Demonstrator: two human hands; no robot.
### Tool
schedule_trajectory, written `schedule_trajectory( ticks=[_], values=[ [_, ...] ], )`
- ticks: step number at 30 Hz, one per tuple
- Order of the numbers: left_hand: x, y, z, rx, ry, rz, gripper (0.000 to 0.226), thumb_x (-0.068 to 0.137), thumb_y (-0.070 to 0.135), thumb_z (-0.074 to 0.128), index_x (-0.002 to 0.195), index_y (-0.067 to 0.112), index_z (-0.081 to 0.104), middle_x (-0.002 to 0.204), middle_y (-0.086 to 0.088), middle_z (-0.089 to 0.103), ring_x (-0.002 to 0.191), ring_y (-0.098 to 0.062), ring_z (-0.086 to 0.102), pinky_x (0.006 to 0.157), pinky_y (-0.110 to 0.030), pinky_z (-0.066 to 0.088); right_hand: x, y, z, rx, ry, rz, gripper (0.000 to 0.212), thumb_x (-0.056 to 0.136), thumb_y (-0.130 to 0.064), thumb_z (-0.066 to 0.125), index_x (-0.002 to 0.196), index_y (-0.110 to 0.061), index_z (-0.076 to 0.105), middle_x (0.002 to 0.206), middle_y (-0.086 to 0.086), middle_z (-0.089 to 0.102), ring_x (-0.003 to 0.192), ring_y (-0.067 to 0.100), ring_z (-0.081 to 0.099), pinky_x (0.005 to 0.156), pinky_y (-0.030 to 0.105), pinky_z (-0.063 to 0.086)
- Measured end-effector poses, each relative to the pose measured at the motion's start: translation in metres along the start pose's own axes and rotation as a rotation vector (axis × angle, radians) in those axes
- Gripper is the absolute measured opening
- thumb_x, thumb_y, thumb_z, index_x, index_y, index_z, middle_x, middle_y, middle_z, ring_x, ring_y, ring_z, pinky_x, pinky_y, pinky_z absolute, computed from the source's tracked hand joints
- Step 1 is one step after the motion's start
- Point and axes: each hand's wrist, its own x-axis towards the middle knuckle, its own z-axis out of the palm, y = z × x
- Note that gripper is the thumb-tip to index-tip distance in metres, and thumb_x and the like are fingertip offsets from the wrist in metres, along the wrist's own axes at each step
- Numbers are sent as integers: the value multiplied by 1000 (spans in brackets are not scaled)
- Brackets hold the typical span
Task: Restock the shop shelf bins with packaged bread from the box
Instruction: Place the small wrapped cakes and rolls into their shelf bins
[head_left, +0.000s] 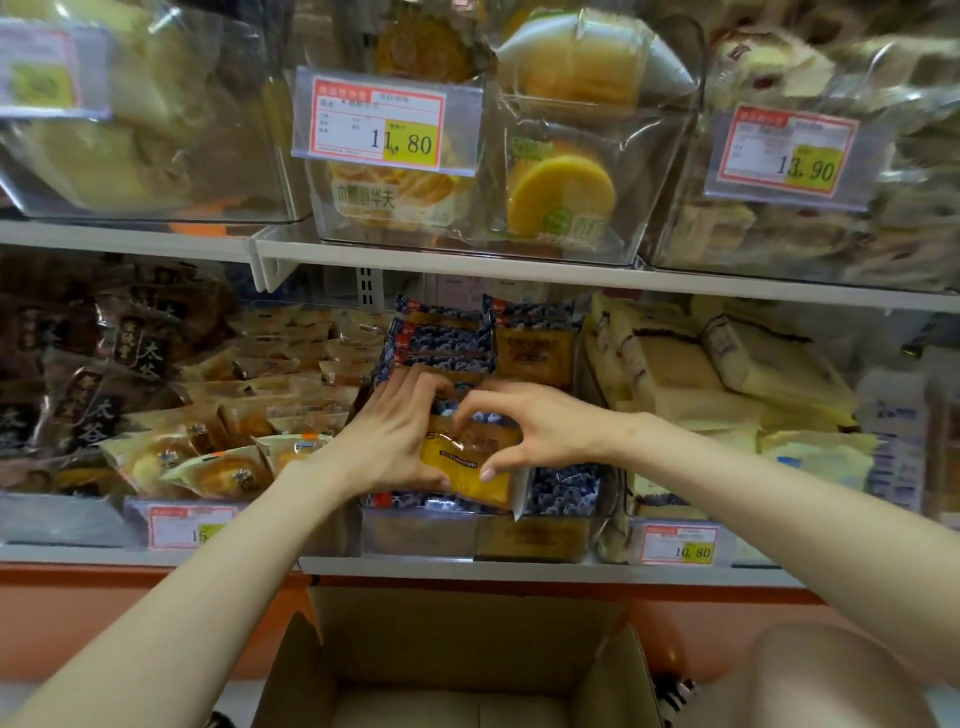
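Centre of the frame, lower shelf (519, 569): the left hand (387, 431) and the right hand (524, 423) meet on a single orange bread packet (467, 467). The two are close together, each clamped on one side of it. The fingers curl over its upper edge and both thumbs press on its front face. The packet stands tilted at the front of the centre bin (415, 535), a clear container. It rests against rows of blue-printed packets (441, 338) that fill the bin behind and beside it. Left of this bin lie pale packets of round buns (218, 467), and further left, dark brown packets (93, 374) bearing large characters. To the right, cream rectangular cake packets (727, 364) are piled in the neighbouring bin, which carries a price label reading 10.80 (680, 543). In the upper half of the frame, the upper shelf (519, 265) supports further clear bins of yellow round cakes. These bins are marked with labels reading 11.80 (376, 124) and 13.90 (784, 150); the bin at upper left is blurred. At the bottom centre, below the lower shelf, an open cardboard box (467, 649) stands with its flaps raised. Its visible interior shows only bare card. Both bare forearms rise from the lower corners of the frame, passing above the box. A bare knee (821, 675) appears at lower right, just beside the box.
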Motion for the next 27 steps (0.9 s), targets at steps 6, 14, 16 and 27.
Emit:
schedule_trajectory(
  ticks=[6, 14, 16, 27],
  values=[
    [-6, 4, -6, 81, -46, -120, 101, 60, 59, 76, 132, 8, 28, 132, -8, 37, 128, -25, 34, 105, -38, 25, 16, -16, 1, -5, -69, -18, 49, 75, -21, 77, 109, -33, 43, 118, -5, 55, 99, 19, 53, 84, 45, 47],
    [-18, -1, -2, 51, 123, -77, 83, 65, 39, 82, 125, 16, 30, 127, -13, 51, 113, -32, 55, 88, -40, 47, -8, 16, -55, 151, -68, 197, 40, 75, 0, 72, 98, -24, 51, 106, -13, 54, 94, 7, 54, 77, 26, 47],
    [-18, -9, 3, 193, 133, -6, 82, 51, 34, 89, 110, 18, 36, 110, -15, 59, 93, -36, 62, 73, -43, 53, -7, 33, -65, 119, -14, 279, 40, 73, 2, 73, 92, -27, 51, 101, -20, 51, 94, 8, 51, 76, 28, 45],
    [0, -14, 13, 345, 156, -15, 95, 21, 49, 90, 97, 9, 51, 92, -13, 63, 76, -32, 64, 59, -37, 53, 50, 90, -45, -31, 6, 355, 45, 70, 16, 49, 83, -27, 51, 100, -3, 53, 94, 25, 54, 62, 34, 41]
  ],
)
